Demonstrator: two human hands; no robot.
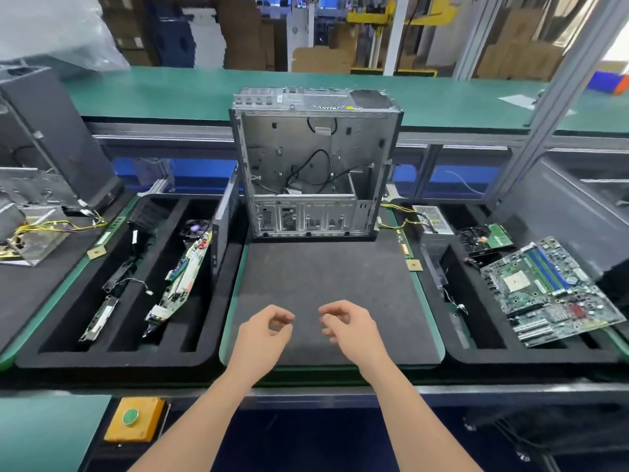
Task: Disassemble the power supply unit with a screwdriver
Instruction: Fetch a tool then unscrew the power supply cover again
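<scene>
Just 1 PC case [316, 158], 2 foam trays [112, 361], L hand [263, 330], R hand [352, 327].

I see an open computer case [316, 158] standing upright at the far edge of a grey mat [326, 301]. The right foam tray [510, 356] carries a motherboard [548, 291]; the left foam tray [102, 359] holds a tilted circuit board [183, 277]. A green button [130, 416] sits on a yellow box [151, 425].

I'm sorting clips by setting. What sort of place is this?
Probably an electronics disassembly line in a factory: a gutted computer case stands upright, foam trays beside it hold a motherboard and other pulled parts, and cardboard boxes are stacked behind.
</scene>
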